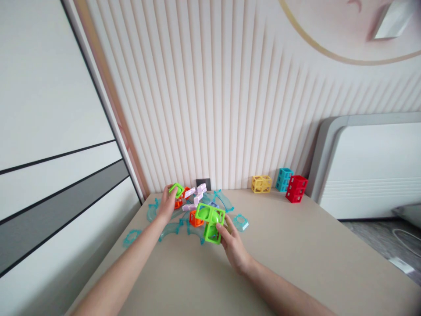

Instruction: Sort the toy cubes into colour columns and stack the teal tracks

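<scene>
Head view: right hand (235, 248) clamps its fingers on a green L-shaped plastic block (213, 213) above the beige table (289, 237), left hand (167, 203) on a small green plastic piece (177, 189), best lifted clear of the lilac zigzag plastic (198, 197)

Home, apparently a bedroom, pale headboard (378, 169), ribbed wall (197, 96), toy pieces (215, 215)

The back is closed off by a ribbed, pale wall (197, 87), marked at upper right by a gold arc (362, 62). The left is filled by a white cabinet (49, 87), crossed by black lines and a grey band (62, 210). A beige table (289, 254) is set against the wall. At right, a grey-framed white panel (378, 162) is seen above a grey floor (365, 239). Soft light is spread throughout.
</scene>
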Demonstrator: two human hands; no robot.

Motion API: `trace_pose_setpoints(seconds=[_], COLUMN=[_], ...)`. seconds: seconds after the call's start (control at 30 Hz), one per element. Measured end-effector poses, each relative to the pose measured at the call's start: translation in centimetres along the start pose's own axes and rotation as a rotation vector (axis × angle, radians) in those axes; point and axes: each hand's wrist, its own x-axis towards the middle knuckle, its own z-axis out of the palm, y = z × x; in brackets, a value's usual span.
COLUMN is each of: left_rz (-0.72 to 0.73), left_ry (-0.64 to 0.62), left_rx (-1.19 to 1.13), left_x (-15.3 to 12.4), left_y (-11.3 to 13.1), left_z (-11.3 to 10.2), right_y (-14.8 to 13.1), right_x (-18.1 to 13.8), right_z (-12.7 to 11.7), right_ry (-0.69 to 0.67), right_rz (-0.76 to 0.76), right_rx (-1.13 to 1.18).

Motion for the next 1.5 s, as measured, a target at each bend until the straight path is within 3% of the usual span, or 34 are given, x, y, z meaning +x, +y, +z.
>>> trace_pose_setpoints(seconds=[0.23,0.4,0.8,1.1,1.5], left_rz=[-0.049,-0.179,-0.218,-0.185,-0.175], left_ry=[-0.035,-0.131,-0.199,-0.225,-0.402], left_rx=[-0.349,-0.437,-0.455,-0.350,-0.303], left_x=[-9.1,-12.7,-13.5,-13.7,-14.5], left_y=[0.2,0.0,0.7,-0.8,1.4], left_z=[2.7,4.1,3.9,3.8,3.6], right_y=[-0.4,-0.3,-0.1,-0.1,-0.4], right_x=[0.8,1.3,0.7,0.7,0.7], right_z=[-0.4,-0.8,-0.5,-0.1,-0.5], right_ry=[0.155,0.156,0.084,0.011,0.108], right_rz=[-0.076,-0.109,-0.108,-0.123,-0.095], right_rx=[0.023,-0.006,-0.143,-0.141,-0.136])
